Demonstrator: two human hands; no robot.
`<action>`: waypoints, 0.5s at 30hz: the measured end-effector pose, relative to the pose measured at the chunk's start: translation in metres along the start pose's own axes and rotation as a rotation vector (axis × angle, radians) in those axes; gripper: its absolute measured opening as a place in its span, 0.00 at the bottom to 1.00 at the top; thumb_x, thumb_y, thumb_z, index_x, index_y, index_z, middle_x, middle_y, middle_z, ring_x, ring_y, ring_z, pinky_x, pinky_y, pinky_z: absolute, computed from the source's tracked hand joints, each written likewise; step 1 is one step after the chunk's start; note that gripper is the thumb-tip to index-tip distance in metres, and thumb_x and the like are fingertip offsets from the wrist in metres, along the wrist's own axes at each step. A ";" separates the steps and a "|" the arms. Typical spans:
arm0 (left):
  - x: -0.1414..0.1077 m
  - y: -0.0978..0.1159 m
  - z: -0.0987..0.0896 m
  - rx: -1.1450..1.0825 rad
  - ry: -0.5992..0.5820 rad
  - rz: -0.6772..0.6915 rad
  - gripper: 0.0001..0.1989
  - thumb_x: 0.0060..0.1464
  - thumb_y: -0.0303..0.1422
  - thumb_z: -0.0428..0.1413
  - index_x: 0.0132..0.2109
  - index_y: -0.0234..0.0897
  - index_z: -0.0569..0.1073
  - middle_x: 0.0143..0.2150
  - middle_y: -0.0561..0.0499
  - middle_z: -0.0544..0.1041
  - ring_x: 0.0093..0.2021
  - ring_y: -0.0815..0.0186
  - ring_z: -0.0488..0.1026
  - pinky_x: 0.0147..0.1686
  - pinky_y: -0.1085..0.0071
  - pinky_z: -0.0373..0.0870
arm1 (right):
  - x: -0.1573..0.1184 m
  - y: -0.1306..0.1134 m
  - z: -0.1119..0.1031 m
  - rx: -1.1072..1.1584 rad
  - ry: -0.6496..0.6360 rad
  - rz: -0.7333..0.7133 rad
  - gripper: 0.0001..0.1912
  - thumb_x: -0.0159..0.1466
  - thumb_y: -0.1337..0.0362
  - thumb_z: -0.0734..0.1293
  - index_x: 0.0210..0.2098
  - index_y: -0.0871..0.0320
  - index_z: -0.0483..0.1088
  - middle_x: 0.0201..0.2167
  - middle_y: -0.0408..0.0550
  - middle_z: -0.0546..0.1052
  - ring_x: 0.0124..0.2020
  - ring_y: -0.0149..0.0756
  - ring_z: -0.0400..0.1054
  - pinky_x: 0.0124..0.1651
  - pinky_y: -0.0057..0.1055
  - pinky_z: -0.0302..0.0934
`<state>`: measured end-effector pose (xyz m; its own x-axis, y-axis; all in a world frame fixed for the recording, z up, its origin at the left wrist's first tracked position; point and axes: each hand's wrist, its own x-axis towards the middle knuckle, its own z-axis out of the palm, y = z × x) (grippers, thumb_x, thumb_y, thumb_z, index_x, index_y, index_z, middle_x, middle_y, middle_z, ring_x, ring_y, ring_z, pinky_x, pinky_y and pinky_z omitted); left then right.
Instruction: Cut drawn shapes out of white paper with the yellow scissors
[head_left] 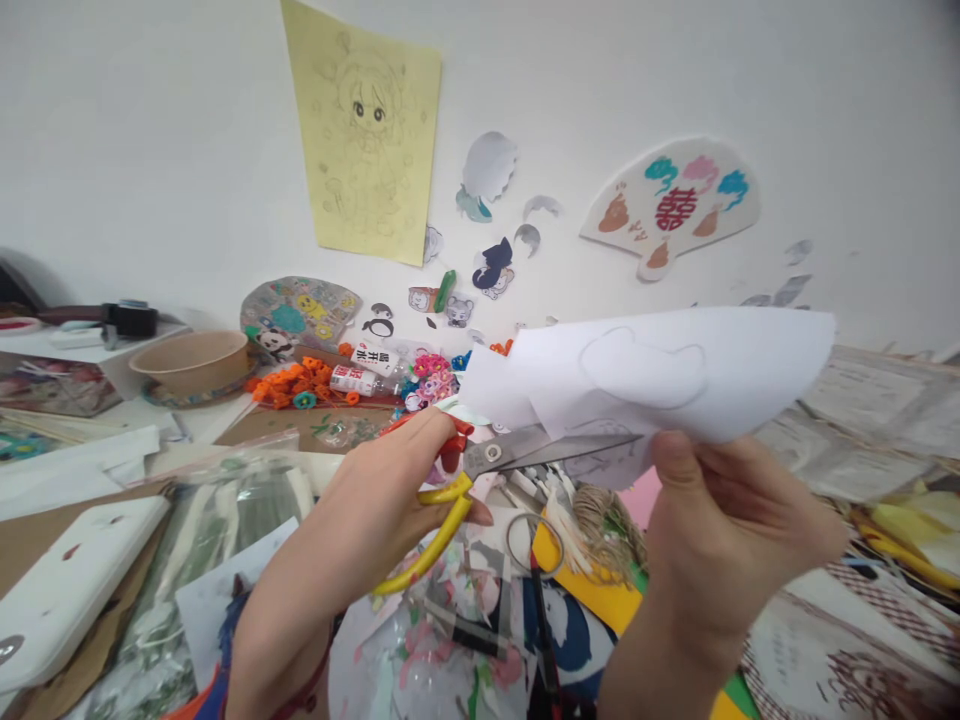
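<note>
My left hand (409,475) is closed round the handles of a pair of scissors (493,453), one loop red and the other yellow. Their grey blades point right and lie against the lower edge of a white sheet of paper (750,360). Pencil outlines of rounded shapes show on the sheet, and its left part is cut and folded over. My right hand (727,500) pinches the paper's lower right edge, thumb in front and the other fingers partly hidden behind. The blade tips end close to that thumb.
Paper scraps (480,640) and a ball of twine (604,515) lie below my hands. Left are a white case (75,590), plastic bags (217,530) and a beige bowl (191,360). A yellow drawing (367,140) and a paper fan (675,205) hang on the wall.
</note>
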<state>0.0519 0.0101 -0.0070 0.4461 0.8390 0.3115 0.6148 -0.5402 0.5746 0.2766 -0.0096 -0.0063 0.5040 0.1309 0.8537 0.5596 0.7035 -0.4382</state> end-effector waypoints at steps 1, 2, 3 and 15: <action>0.000 0.000 0.000 0.001 -0.003 0.000 0.11 0.53 0.32 0.57 0.42 0.44 0.63 0.40 0.57 0.71 0.37 0.66 0.67 0.36 0.71 0.60 | 0.000 0.000 -0.001 -0.011 -0.003 0.009 0.06 0.52 0.67 0.77 0.30 0.57 0.80 0.23 0.41 0.80 0.23 0.32 0.72 0.28 0.31 0.69; 0.000 0.000 -0.001 0.000 -0.004 -0.001 0.11 0.53 0.32 0.57 0.42 0.44 0.63 0.40 0.57 0.71 0.38 0.66 0.67 0.36 0.71 0.60 | 0.000 0.000 -0.001 -0.020 -0.006 0.020 0.06 0.52 0.67 0.77 0.31 0.57 0.80 0.23 0.41 0.79 0.23 0.32 0.71 0.28 0.30 0.69; -0.001 0.000 -0.001 -0.003 -0.004 -0.001 0.11 0.53 0.32 0.57 0.42 0.44 0.63 0.40 0.57 0.71 0.37 0.66 0.67 0.36 0.71 0.60 | 0.000 0.001 -0.002 -0.028 -0.005 0.029 0.06 0.52 0.66 0.76 0.31 0.58 0.80 0.22 0.41 0.79 0.23 0.32 0.71 0.28 0.30 0.69; -0.002 0.001 -0.001 -0.017 0.003 0.030 0.12 0.53 0.34 0.59 0.42 0.43 0.65 0.39 0.56 0.71 0.37 0.65 0.68 0.35 0.72 0.61 | 0.002 0.000 0.000 0.034 0.025 -0.001 0.06 0.50 0.71 0.76 0.29 0.59 0.81 0.21 0.43 0.79 0.21 0.32 0.70 0.26 0.30 0.67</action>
<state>0.0509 0.0075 -0.0063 0.4627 0.8225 0.3309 0.5898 -0.5642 0.5778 0.2777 -0.0092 -0.0047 0.5202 0.1127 0.8466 0.5376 0.7270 -0.4272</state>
